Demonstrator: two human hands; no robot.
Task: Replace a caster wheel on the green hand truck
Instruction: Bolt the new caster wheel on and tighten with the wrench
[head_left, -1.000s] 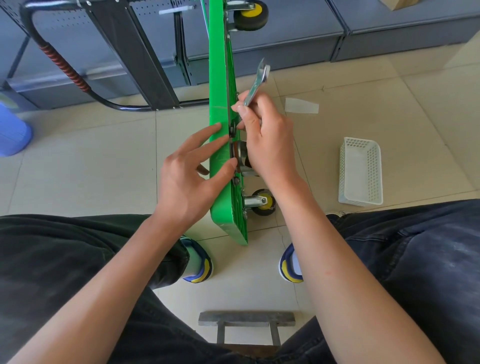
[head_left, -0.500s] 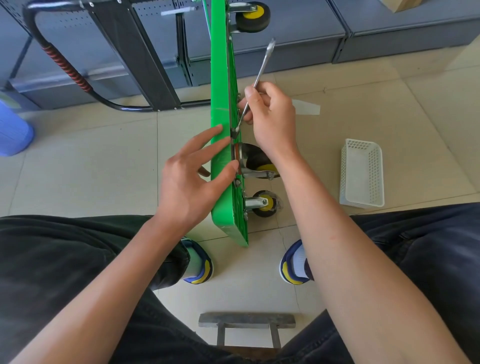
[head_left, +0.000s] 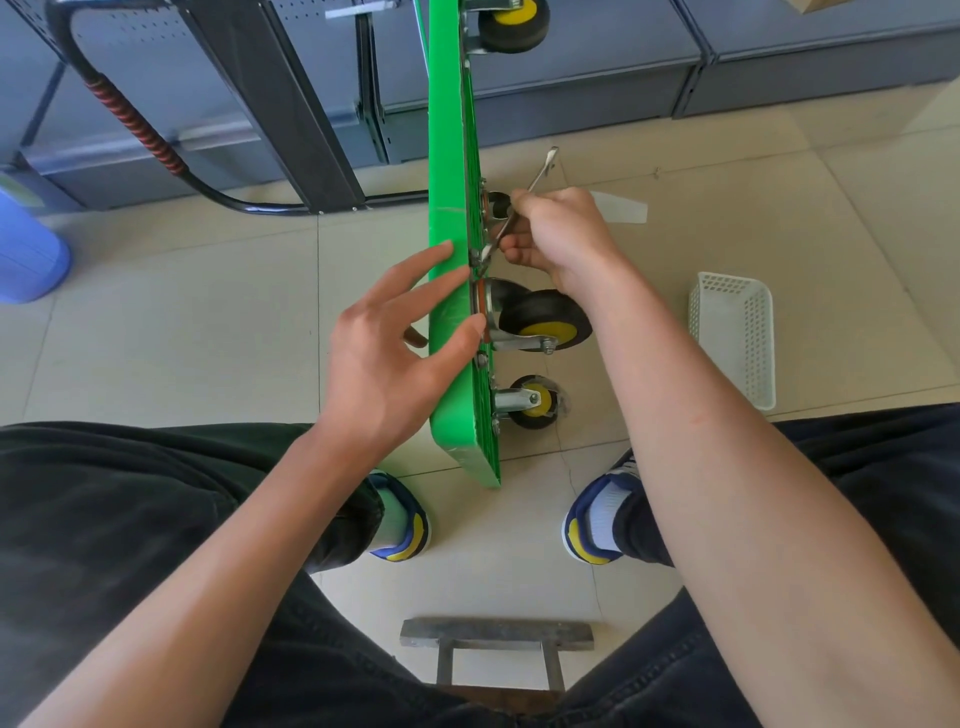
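The green hand truck (head_left: 451, 156) stands on its edge on the floor, wheels pointing right. A black and yellow caster wheel (head_left: 549, 321) hangs from its metal bracket at mid deck. My left hand (head_left: 395, 343) lies flat with straight fingers against the deck's top face, the thumb near the bracket plate. My right hand (head_left: 558, 236) grips a silver wrench (head_left: 522, 205) whose lower jaw sits at a bolt on the deck's underside, just above the caster. Another caster (head_left: 532, 402) sits lower, and a third (head_left: 511, 23) is at the top.
A white perforated basket (head_left: 735, 338) lies on the tiles at right. The truck's black folded handle (head_left: 135, 124) lies at upper left beside grey cabinets. A blue container (head_left: 28, 249) is at far left. My shoes and a metal stool frame (head_left: 496, 636) are below.
My right hand swung the wrench handle rightward and lowered it, moving up off the caster. The caster, hidden a second ago, is in full view. My left hand stays on the deck.
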